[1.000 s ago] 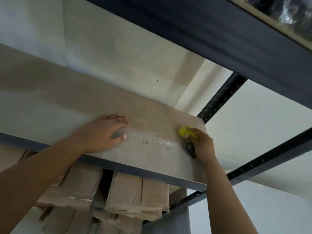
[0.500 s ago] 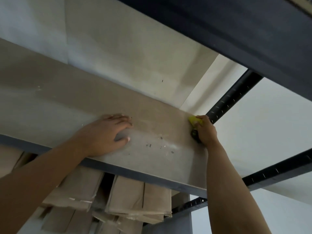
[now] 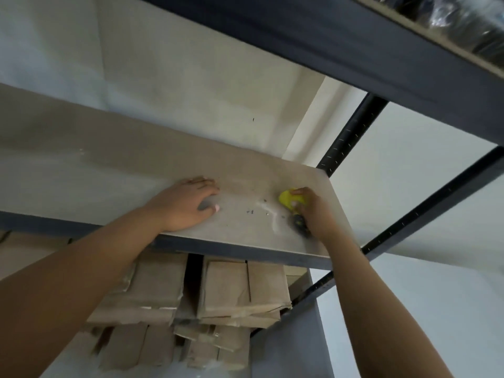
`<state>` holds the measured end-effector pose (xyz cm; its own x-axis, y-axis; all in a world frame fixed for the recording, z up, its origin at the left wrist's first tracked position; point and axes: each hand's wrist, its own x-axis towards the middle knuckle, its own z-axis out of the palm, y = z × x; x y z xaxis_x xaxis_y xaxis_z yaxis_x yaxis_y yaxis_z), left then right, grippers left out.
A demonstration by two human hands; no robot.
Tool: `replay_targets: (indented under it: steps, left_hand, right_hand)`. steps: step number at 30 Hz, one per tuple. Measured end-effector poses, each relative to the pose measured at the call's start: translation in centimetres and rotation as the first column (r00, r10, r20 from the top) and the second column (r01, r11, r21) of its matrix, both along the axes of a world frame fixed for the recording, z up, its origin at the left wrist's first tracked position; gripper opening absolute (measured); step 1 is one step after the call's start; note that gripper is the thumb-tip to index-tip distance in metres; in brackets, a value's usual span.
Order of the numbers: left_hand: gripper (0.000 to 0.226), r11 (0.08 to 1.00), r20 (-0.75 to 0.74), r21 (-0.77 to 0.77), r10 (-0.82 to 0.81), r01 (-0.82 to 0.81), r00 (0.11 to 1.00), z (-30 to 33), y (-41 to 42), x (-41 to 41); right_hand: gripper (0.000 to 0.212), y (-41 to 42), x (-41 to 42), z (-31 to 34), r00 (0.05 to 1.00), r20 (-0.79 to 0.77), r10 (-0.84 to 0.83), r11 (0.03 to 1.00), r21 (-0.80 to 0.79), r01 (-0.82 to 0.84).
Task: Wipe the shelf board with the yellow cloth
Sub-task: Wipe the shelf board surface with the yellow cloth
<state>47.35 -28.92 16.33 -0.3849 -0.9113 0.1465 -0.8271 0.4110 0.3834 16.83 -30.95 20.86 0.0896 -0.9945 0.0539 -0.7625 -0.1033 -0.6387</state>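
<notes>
The brown shelf board (image 3: 109, 170) runs from the left edge to its right end near the dark post. My right hand (image 3: 316, 211) is closed around the yellow cloth (image 3: 290, 199) and presses it onto the board near the right end; a dark part of the cloth hangs below my palm. Small dark specks and a pale smear (image 3: 261, 211) lie on the board just left of the cloth. My left hand (image 3: 188, 204) lies flat on the board near its front edge, fingers spread, holding nothing.
A dark metal upright (image 3: 351, 135) stands at the board's right rear corner, and a dark beam (image 3: 327, 36) of the shelf above crosses overhead. Several cardboard boxes (image 3: 223, 290) are stacked under the board. A pale wall lies behind.
My right hand has pulled the cloth from the board's far right rear corner back toward the front and slightly left. My left hand has stayed flat in place.
</notes>
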Motion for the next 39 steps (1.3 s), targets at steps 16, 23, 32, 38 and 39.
replay_targets:
  steps: [16,23,32,38,39]
  left_hand:
    - [0.049,0.994,0.029,-0.073,-0.08,0.082,0.996,0.4,1.2,1.9]
    - [0.048,0.994,0.006,-0.048,-0.1,0.1,0.995,0.3,1.3,2.5]
    - [0.047,0.993,0.016,-0.084,-0.077,0.078,0.997,0.2,0.8,2.2]
    - [0.046,0.996,0.011,-0.062,-0.064,0.065,0.998,-0.2,0.5,2.3]
    - [0.046,0.996,0.015,-0.058,-0.059,0.06,0.998,-0.2,0.5,2.2]
  right_hand:
    - [0.019,9.8,9.2,-4.3,0.896,-0.146,-0.418,0.85,-0.411,0.329]
    - [0.02,9.2,3.0,-2.7,0.946,-0.14,-0.293,0.94,-0.221,0.259]
    - [0.031,2.7,0.2,-1.7,0.876,-0.288,-0.388,0.921,-0.081,0.381]
    - [0.032,5.5,8.2,-3.2,0.922,-0.315,-0.225,0.963,-0.216,0.161]
    - [0.031,6.4,9.7,-3.4,0.936,-0.291,-0.198,0.959,-0.254,0.124]
